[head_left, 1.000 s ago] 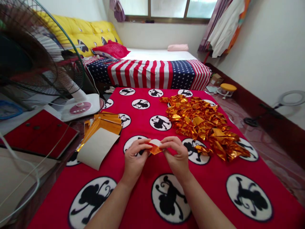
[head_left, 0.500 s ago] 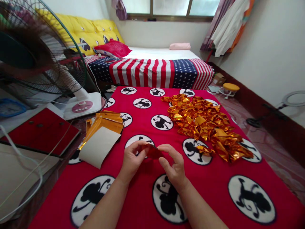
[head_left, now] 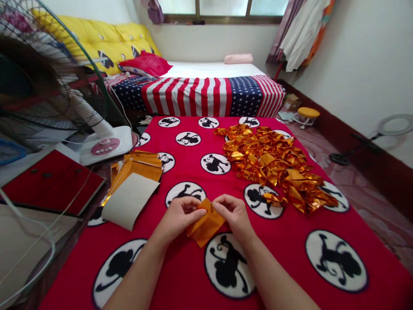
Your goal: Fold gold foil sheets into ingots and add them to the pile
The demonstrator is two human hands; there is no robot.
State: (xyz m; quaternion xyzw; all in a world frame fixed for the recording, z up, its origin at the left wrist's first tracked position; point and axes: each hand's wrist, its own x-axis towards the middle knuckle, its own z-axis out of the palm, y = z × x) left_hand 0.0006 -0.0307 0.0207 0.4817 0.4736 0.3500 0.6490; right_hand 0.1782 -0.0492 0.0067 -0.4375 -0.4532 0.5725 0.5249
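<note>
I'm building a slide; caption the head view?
Left hand and right hand hold an orange sheet over a red cloth bearing shiny foil pieces.

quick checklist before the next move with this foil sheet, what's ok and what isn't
1. Left hand gripping the foil sheet: ok, thumb on top.
2. Right hand gripping it too: ok, at the upper edge.
3. Sheet's underside: cannot tell, hidden.
4. Crumpled foil pile apart from the hands: ok, off to the right.
5. Sheet stack squared up: not ok, fanned out, with a pale sheet on top.
</note>
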